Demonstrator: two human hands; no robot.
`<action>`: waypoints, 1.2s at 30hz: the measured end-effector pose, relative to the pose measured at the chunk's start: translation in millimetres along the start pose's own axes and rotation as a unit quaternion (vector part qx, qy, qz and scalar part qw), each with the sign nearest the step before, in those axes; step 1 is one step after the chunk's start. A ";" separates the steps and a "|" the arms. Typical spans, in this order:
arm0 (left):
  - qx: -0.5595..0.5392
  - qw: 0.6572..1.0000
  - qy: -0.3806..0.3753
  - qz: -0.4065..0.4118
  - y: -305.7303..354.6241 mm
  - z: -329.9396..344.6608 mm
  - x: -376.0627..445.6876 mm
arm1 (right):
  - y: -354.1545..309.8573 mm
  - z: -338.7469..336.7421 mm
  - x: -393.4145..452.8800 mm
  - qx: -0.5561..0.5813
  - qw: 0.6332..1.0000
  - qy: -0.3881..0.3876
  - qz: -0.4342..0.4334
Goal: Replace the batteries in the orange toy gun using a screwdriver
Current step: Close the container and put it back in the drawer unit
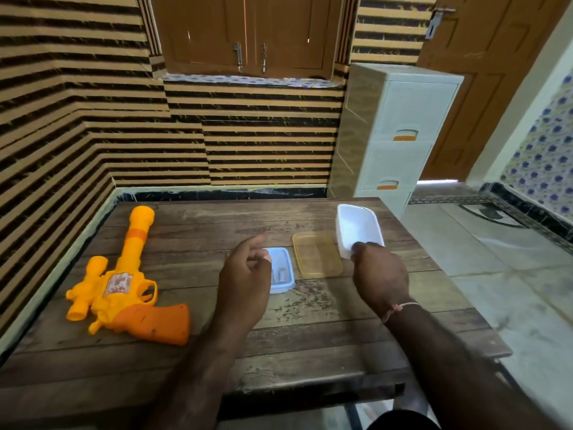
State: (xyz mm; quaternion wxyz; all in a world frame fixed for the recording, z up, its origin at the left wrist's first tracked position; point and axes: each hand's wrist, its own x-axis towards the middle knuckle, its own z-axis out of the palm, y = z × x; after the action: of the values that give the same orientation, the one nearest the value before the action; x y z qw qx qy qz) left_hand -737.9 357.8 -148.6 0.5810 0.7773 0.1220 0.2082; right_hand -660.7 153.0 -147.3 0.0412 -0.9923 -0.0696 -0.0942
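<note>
right hand on tilted white container

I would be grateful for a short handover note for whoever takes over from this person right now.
Right hand grips a tilted white container, lifted at the table's right.
Left hand hovers with loosely curled fingers over the small blue tray; small pale items lie inside, unclear.
Orange toy gun lies flat at left, untouched.
Amber lid lies flat between tray and container.
No screwdriver visible. Opening the gun and swapping batteries remain.
</note>
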 end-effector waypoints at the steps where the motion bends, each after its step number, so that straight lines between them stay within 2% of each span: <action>1: -0.028 1.000 0.004 -0.010 0.0 -1.2 -1.9 | -13.1 -9.4 -8.1 0.025 0.999 0.028 -0.030; 3: -0.124 0.990 0.010 -0.061 1.9 -2.7 -8.1 | -44.9 -27.2 -28.4 0.086 0.988 0.070 -0.108; 4: -0.198 0.975 0.010 -0.102 3.3 -3.9 -11.4 | -61.5 -35.5 -40.2 0.115 0.980 0.076 -0.145; 5: -0.283 0.948 0.002 -0.144 3.4 -5.5 -13.0 | -77.3 -42.0 -50.7 0.133 0.971 0.073 -0.183; 7: -0.452 0.866 -0.039 -0.213 1.4 -12.0 -14.6 | -103.6 -47.5 -67.9 0.150 0.955 0.055 -0.249; 8: -0.501 0.831 -0.060 -0.233 -0.4 -16.7 -14.4 | -113.9 -46.9 -74.4 0.149 0.951 0.045 -0.267; 10: -0.533 0.803 -0.091 -0.252 -4.7 -26.2 -13.8 | -127.0 -41.7 -80.8 0.132 0.951 0.045 -0.275; 14: -0.549 0.787 -0.094 -0.264 -11.4 -37.1 -12.5 | -136.3 -32.0 -83.0 0.125 0.949 0.059 -0.284; 15: -0.550 0.789 -0.084 -0.262 -11.4 -39.4 -12.0 | -137.0 -32.7 -83.0 0.152 0.943 0.049 -0.293; 17: -0.550 0.792 -0.051 -0.261 -10.1 -42.2 -9.1 | -130.4 -37.5 -81.8 0.277 0.919 0.017 -0.281; 19: -0.568 0.782 -0.023 -0.255 -11.8 -48.7 -4.1 | -115.6 -35.1 -68.9 0.370 0.901 0.055 -0.220; 21: -0.584 0.772 -0.019 -0.251 -14.6 -54.2 0.3 | -93.1 -19.1 -41.4 0.327 0.929 0.103 -0.139; 22: -0.590 0.766 -0.025 -0.254 -15.2 -54.9 1.5 | -80.9 -9.8 -27.0 0.272 0.954 0.084 -0.095; 23: -0.592 0.762 -0.032 -0.259 -15.7 -54.2 1.8 | -70.3 0.1 -15.9 0.215 0.974 0.034 -0.056; 25: -0.594 0.760 -0.045 -0.259 -18.0 -52.5 2.6 | -59.9 17.7 -1.7 0.131 0.988 -0.077 -0.015; 27: -0.594 0.761 -0.059 -0.254 -17.9 -52.4 4.3 | -58.4 28.1 3.4 0.078 0.989 -0.124 -0.013; 33: -0.595 0.762 -0.058 -0.248 -21.9 -55.3 8.8 | -69.4 31.2 12.1 -0.055 0.991 -0.107 -0.056; 36: -0.597 0.761 -0.052 -0.247 -23.0 -57.6 10.2 | -68.4 25.7 17.4 0.040 0.998 -0.042 -0.024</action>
State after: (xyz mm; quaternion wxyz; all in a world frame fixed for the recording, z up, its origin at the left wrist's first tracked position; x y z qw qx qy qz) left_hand -754.5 418.1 -155.0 0.9643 0.2257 0.1301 0.0475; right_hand -649.0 225.2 -164.3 0.0752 -0.9910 -0.0983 -0.0507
